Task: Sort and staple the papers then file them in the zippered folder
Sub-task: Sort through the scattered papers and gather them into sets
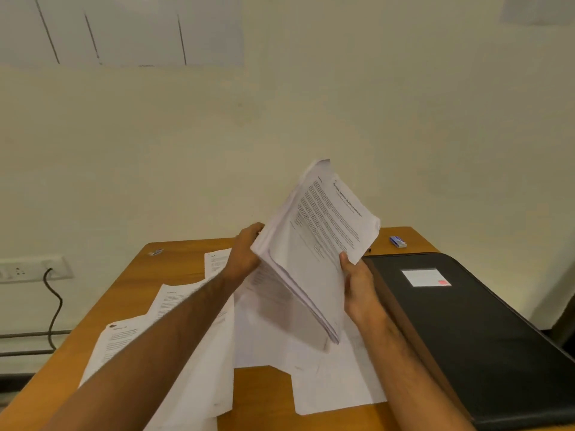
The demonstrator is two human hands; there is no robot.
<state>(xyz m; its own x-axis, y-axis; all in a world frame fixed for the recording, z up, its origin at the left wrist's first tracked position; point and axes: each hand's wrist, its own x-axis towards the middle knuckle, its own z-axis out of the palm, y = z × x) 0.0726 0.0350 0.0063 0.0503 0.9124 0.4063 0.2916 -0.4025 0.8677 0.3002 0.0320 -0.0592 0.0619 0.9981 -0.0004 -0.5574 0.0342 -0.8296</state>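
Observation:
A thick stack of printed papers point(323, 231) stands tilted on its lower edge above the table's middle. My left hand point(245, 253) grips its left edge, and my right hand point(357, 287) grips its right side with the thumb on the front sheet. Several loose printed sheets point(174, 309) lie spread flat on the wooden table point(261, 384) under and left of the stack. The black zippered folder point(473, 331) lies closed at the right, with a white label point(424, 277) on its cover. A small blue and white stapler point(398, 241) sits at the far right corner.
A small blue and silver object point(155, 252) lies at the table's far left corner. The table stands against a cream wall. A wall socket point(28, 270) with a black cable point(54, 309) is to the left, beyond the table's edge.

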